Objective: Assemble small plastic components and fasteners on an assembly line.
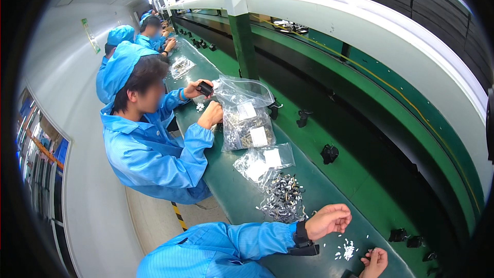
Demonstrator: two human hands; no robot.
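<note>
Green matting covers the long desk point(329, 195) where the person sits in a blue smock, left forearm stretched across it with a black wrist strap point(302, 237). The left hand point(329, 220) is curled loosely, fingers bent inward over the desk, and whether they pinch anything is too small to tell. The right hand point(374, 262), low at the near edge, has its fingers closed around a small dark part point(369, 252). Between the hands lies a scatter of tiny white pieces point(348, 249). Just left and farther off sits a heap of small metal parts point(283, 198) beside clear bags point(262, 162) (one still well filled), which suggests much work remains. Finished-looking black pieces point(329, 153) ride the belt to the right.
</note>
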